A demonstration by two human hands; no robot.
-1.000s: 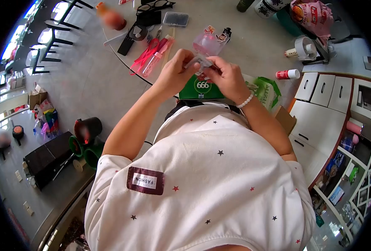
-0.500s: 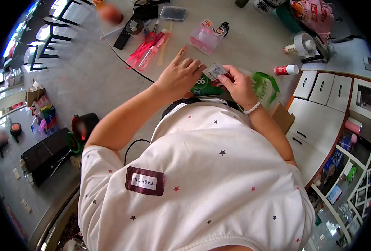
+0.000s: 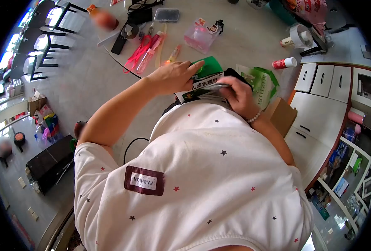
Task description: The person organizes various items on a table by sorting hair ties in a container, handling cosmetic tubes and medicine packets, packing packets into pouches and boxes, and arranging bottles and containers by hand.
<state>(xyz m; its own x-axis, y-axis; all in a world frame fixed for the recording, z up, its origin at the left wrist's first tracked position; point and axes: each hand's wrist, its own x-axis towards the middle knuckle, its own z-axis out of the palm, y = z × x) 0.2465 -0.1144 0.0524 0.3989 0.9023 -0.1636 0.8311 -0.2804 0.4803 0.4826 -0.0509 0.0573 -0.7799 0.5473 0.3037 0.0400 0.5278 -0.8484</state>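
My left hand (image 3: 171, 78) grips the left part of a green box (image 3: 211, 66), with its fingers bent over the box. The box is tilted, and a white side with dark lettering shows. My right hand (image 3: 238, 95), a bead bracelet on its wrist, holds a thin card (image 3: 217, 86) between thumb and fingers, seen nearly edge-on against the box. A dark object (image 3: 237, 76) just behind the right hand is too unclear to name. Beyond the left hand lies a small orange-tipped tube (image 3: 175, 54).
Pink scissors or straps (image 3: 138, 53), a pink tube (image 3: 145, 61), a clear pink box (image 3: 201, 37) and a flat grey case (image 3: 167, 15) lie farther out. A green-white packet (image 3: 264, 85), a brown carton (image 3: 281, 113) and a red-white bottle (image 3: 284, 63) are at the right.
Both hands were together at the card, then parted. My left hand has moved onto the green box, which is now tilted. The card in my right hand has turned edge-on and come lower.
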